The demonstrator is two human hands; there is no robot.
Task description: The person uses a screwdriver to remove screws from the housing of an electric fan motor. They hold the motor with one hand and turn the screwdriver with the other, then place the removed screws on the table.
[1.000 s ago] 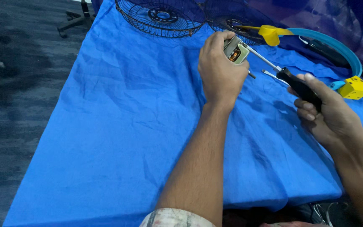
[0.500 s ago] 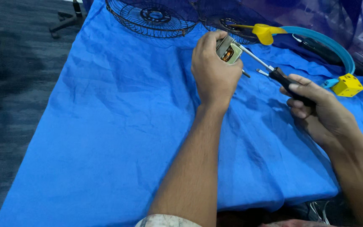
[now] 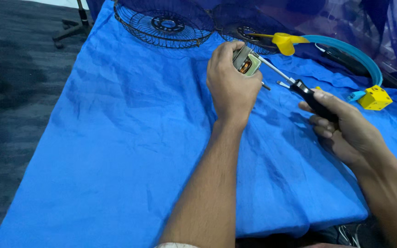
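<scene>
1. A blue cloth (image 3: 116, 151) covers the table and fills most of the view; its near edge drops out of sight at the bottom, and dark floor (image 3: 14, 105) shows to the left
2. Two black wire fan guards (image 3: 161, 25) lie at the far edge of the cloth, both cut off by the top of the frame; the right one is partly behind the left hand and dim
3. A blue curved band (image 3: 359, 55) arcs across the far right, with a yellow piece (image 3: 285, 42) at its left end and a yellow cube (image 3: 376, 97) at its near end; what the band belongs to is hard to make out
4. The left hand (image 3: 230, 87) is raised above the cloth on an outstretched forearm, back toward the camera, fingers curled and clamped on a small motor (image 3: 246, 62) that peeks out above the knuckles, just in front of the guards; most of the motor is hidden in the grip
5. The right hand (image 3: 345, 128) sits lower right, fingers wrapped tight on the black handle of a screwdriver (image 3: 299, 87), the shaft slanting up-left to the motor; the tip's contact point is too small to judge
6. A thin metal pin (image 3: 265, 85) pokes out beside the left hand; its nature is unclear
</scene>
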